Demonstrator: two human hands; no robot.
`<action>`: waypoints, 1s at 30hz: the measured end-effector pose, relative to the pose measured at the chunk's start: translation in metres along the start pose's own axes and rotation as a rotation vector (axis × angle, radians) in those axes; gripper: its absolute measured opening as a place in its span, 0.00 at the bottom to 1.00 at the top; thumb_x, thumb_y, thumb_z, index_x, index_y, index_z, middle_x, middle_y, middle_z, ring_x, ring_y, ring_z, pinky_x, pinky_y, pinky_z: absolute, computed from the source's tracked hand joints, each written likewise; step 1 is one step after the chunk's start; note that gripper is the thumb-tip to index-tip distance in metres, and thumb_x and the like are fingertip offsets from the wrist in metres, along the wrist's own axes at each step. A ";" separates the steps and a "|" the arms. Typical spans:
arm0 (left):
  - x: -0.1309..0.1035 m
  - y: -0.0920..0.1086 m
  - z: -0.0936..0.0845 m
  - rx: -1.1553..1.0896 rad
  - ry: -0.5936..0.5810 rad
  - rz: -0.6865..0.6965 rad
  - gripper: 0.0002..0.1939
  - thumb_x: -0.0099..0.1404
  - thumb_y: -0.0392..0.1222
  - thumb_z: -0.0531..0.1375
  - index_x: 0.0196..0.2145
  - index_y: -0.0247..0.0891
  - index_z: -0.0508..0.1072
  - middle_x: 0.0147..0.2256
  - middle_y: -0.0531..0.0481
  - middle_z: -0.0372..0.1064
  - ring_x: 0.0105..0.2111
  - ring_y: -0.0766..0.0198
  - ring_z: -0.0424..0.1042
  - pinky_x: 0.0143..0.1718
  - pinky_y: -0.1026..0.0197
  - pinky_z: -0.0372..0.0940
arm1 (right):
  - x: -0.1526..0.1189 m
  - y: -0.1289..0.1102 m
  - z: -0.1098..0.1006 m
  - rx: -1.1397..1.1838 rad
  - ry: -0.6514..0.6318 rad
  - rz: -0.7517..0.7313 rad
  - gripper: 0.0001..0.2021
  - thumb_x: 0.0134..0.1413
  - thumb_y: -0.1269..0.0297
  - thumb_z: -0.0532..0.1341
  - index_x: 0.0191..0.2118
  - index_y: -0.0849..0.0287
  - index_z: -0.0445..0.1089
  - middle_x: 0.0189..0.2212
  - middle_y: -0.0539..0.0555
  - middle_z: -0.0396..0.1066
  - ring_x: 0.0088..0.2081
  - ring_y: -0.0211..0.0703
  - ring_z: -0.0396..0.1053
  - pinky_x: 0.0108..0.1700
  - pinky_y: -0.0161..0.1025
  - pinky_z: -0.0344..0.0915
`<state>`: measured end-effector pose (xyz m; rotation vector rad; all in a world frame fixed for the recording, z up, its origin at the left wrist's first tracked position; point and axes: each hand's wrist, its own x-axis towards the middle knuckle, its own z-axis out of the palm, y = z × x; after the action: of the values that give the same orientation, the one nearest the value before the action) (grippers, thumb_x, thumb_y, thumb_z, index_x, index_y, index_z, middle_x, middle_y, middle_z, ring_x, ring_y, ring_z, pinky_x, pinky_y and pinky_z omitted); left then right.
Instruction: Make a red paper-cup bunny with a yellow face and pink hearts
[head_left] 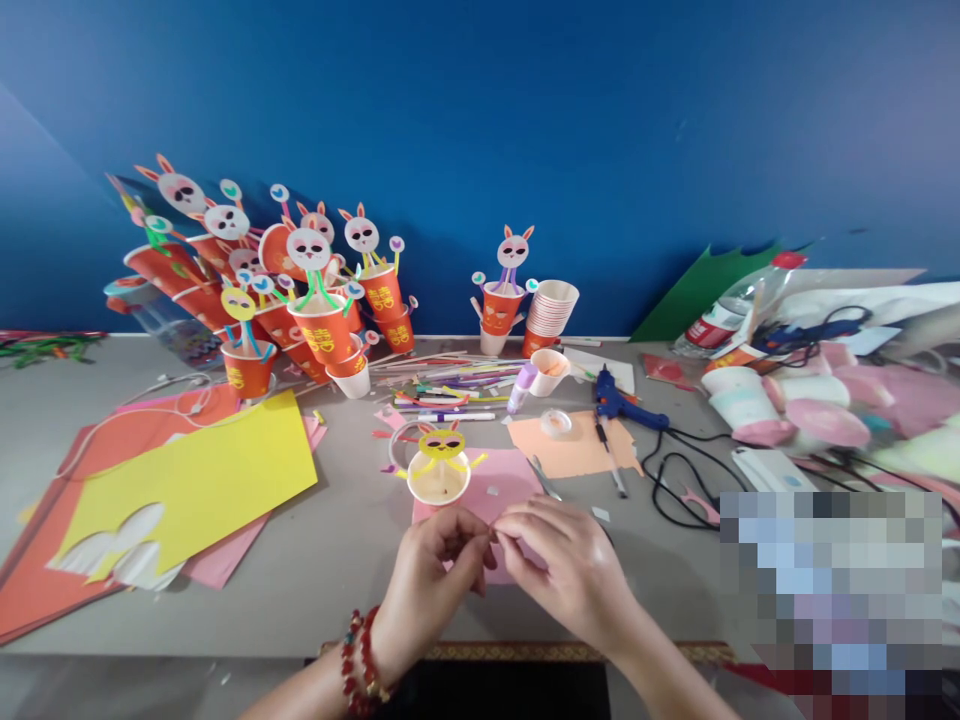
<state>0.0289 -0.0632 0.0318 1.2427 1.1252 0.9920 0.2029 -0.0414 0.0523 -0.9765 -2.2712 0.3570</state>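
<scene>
My left hand (442, 565) and my right hand (559, 555) meet over a pink paper sheet (491, 475), fingertips pinched close together. Whatever lies between the fingers is too small to make out. Just beyond them stands a paper cup (439, 485), its white inside facing me. A yellow paper rabbit face (441, 442) with dark eyes and pink ears sits at the cup's far rim, with yellow strips beside it. A small white scrap (493, 490) lies on the pink sheet.
Decorated rabbit cups (322, 330) crowd the back left, near stacked paper cups (553, 310). Coloured paper (225, 480) covers the left. A blue glue gun (630, 405), a glue stick (521, 388), a tape roll (556, 423), a pen (611, 458) and cables lie right of centre.
</scene>
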 end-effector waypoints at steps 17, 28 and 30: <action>0.002 -0.007 0.004 -0.750 -0.170 -0.349 0.11 0.59 0.43 0.65 0.27 0.33 0.70 0.20 0.52 0.70 0.12 0.75 0.60 0.15 0.70 0.54 | -0.008 0.031 -0.016 0.183 -0.028 0.217 0.04 0.61 0.69 0.57 0.39 0.56 0.68 0.42 0.57 0.72 0.31 0.40 0.71 0.36 0.36 0.68; 0.002 -0.006 0.002 -0.823 -0.236 -0.561 0.09 0.55 0.39 0.64 0.24 0.34 0.67 0.20 0.53 0.67 0.12 0.75 0.59 0.16 0.70 0.53 | 0.000 0.016 -0.013 0.598 -0.132 0.188 0.04 0.56 0.72 0.58 0.34 0.57 0.69 0.33 0.53 0.72 0.34 0.41 0.70 0.38 0.36 0.68; 0.001 -0.010 0.002 -0.789 -0.231 -0.519 0.09 0.57 0.40 0.64 0.27 0.34 0.67 0.22 0.53 0.68 0.13 0.75 0.59 0.15 0.70 0.53 | 0.000 0.017 -0.011 0.626 -0.160 0.273 0.04 0.53 0.74 0.58 0.32 0.58 0.68 0.29 0.50 0.71 0.31 0.39 0.68 0.35 0.34 0.66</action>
<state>0.0312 -0.0635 0.0218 0.3807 0.6983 0.7464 0.2192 -0.0297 0.0533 -0.9337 -1.9500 1.2144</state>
